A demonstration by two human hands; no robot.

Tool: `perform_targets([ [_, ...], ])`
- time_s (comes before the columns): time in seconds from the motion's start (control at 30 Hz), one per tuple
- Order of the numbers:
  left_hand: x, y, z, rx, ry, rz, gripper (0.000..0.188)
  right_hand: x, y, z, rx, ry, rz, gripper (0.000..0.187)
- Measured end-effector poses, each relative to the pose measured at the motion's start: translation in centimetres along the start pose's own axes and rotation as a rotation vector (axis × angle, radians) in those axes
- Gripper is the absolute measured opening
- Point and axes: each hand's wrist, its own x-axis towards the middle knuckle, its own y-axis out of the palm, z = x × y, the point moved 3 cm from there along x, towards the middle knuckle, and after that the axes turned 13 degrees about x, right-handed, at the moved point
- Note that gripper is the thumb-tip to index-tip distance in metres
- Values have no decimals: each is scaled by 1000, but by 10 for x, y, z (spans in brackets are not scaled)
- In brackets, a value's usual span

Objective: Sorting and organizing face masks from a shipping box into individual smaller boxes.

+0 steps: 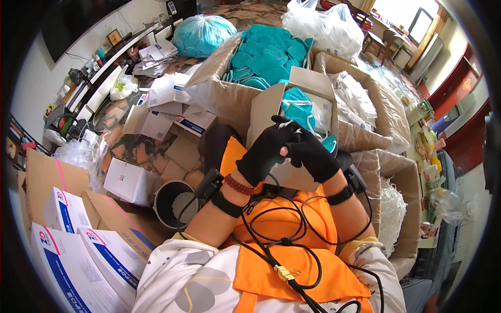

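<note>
My left hand and my right hand, both in black gloves, meet in front of my chest. Their fingers are curled closed close together. A bit of pale material shows at the left fingertips, too small to name. Just behind the hands is an open cardboard box at my lap. Inside it lie teal face masks with white straps, beside white packets. The gloves hide part of the box and its contents. Farther back, a large lined carton is heaped with teal masks.
On the right stand lined cartons with white plastic packets and white strands. At left are a round bin, a white box and printed white boxes. Black cables hang across my orange apron.
</note>
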Motion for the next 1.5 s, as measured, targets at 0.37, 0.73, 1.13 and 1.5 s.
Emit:
perform_targets([
  [0.37,6,1,-7,-236,71,-44,24,-60,12,-35,-3,208,-131,32],
  [0.73,0,-42,17,-555,-291,-108,15,-82,-28,-4,488,-327,-334,22],
  [1.13,-12,58,-28,11,195,420,21,-96,-17,15,-416,-600,-554,32],
  [1.5,-19,62,-28,-158,-350,623,22,-105,-38,21,-224,-500,-637,37],
])
